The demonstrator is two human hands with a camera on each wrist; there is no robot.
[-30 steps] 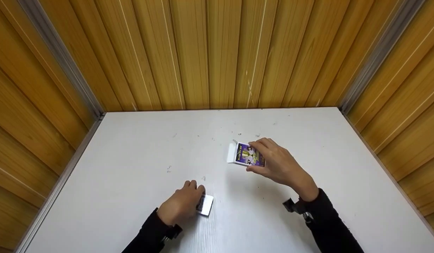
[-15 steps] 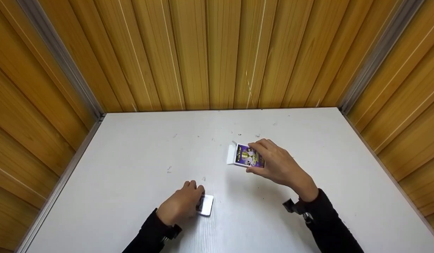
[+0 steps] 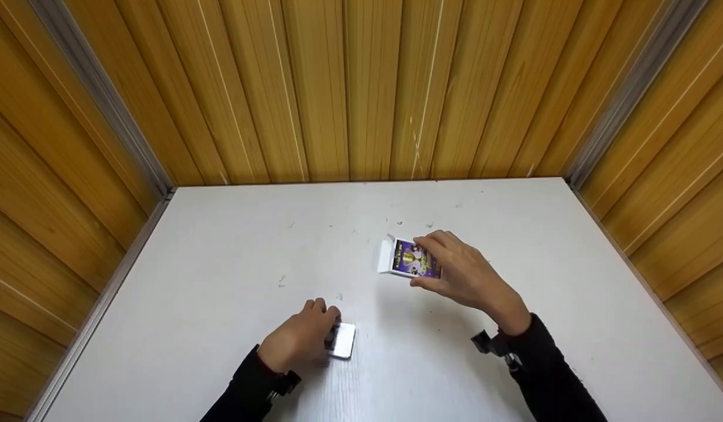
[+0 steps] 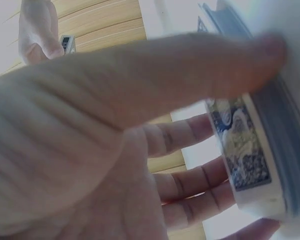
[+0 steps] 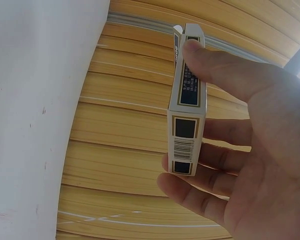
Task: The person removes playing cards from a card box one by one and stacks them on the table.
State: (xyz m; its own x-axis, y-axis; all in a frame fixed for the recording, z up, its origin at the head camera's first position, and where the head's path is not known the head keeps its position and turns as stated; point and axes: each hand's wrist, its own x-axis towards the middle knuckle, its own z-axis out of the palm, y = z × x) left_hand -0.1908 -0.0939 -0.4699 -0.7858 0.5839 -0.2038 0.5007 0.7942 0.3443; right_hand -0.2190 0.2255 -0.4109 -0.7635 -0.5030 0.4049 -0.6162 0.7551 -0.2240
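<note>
While the right hand [image 3: 464, 274] pinches the open-flapped box [image 3: 417, 259] | left hand [image 3: 300, 337] pinches the card stack [image 3: 343, 341], at the box's near left | step: seemingly steadying both | next: likely needs a squared stack

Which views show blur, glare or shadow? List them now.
Head: soft shadow on the table below the box; left wrist: card stack and left thumb tip blurred, wood-look wall washed out upper left; right wrist: barcode stripes discernible, small print soft.
</note>
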